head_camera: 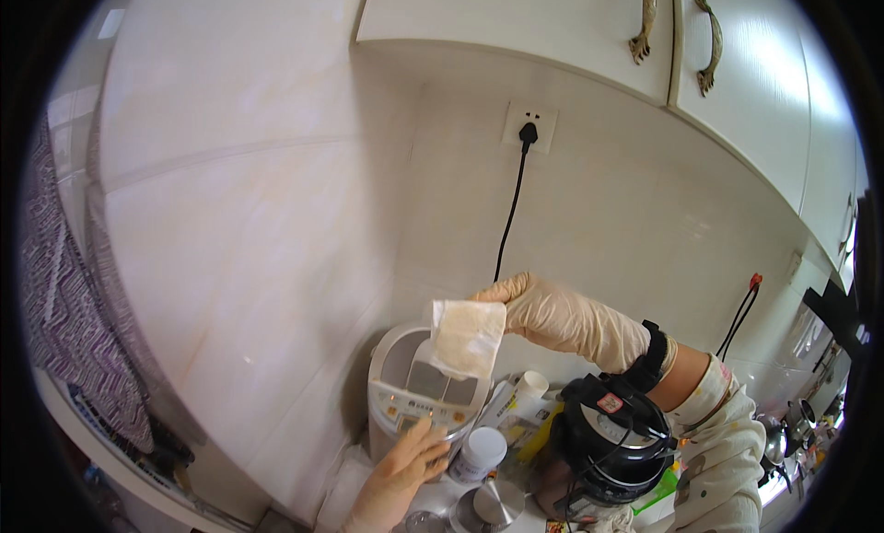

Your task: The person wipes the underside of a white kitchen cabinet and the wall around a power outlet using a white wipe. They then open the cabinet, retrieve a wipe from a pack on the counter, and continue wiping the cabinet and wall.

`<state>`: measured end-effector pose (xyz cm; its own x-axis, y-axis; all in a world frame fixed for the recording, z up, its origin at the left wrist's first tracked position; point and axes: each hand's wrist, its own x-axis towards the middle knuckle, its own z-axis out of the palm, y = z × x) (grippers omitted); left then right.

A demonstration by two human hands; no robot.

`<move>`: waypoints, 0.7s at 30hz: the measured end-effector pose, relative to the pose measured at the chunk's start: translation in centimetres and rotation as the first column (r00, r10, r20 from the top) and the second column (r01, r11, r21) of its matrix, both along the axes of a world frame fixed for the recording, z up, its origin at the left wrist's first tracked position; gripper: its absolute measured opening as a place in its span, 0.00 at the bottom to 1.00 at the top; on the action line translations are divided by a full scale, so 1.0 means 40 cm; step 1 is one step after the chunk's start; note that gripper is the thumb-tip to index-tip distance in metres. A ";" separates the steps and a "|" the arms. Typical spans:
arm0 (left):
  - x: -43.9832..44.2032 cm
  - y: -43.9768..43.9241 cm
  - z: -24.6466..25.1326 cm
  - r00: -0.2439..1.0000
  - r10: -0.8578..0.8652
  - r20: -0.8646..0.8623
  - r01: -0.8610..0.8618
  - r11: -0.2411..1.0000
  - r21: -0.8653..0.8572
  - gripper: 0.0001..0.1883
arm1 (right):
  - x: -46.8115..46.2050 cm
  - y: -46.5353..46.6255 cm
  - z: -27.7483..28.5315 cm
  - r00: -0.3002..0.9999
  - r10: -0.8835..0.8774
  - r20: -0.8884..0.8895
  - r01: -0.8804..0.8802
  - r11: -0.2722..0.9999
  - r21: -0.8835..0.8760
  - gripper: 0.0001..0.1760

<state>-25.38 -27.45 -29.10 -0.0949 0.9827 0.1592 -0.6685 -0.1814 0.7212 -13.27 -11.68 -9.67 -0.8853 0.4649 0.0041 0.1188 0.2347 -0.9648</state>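
Observation:
My right hand (545, 315), in a cream glove with a black strap at the wrist, holds a folded white and yellowish cloth (469, 336) by its edge. The cloth hangs over the lid of a white countertop appliance with a control panel (421, 409), hiding part of it. My left hand (411, 464), gloved too, is at the front of that panel, fingers spread and holding nothing; whether the fingertips touch it I cannot tell. Close to the left hand stands a white-lidded jar (480, 453).
Right of the appliance stands a black electric pressure cooker (615, 436). Steel lidded containers (497, 502) are near the front. A black cord runs up to a wall socket (530, 127). White wall cabinets (525, 29) overhang the counter, and a patterned cloth (76, 305) hangs at left.

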 end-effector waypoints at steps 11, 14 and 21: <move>0.085 -0.057 0.056 0.996 0.046 0.072 -0.045 0.999 -0.016 0.13 | 0.078 -0.156 -0.101 0.989 0.052 0.135 -0.042 0.997 -0.072 0.19; 0.099 -0.068 0.045 0.981 0.076 0.178 -0.064 0.995 -0.075 0.09 | 0.094 -0.168 -0.104 0.996 0.039 0.081 -0.033 0.997 -0.074 0.19; 0.126 -0.096 0.057 0.964 0.087 0.249 -0.059 0.991 -0.118 0.06 | 0.149 -0.203 -0.098 0.999 -0.022 -0.034 0.026 0.990 0.138 0.18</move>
<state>-20.34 -31.28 -26.84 -0.1907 0.9816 0.0132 -0.8197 -0.1667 0.5480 -7.32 -19.81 -13.57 -0.8724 0.4788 0.0986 0.0949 0.3637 -0.9267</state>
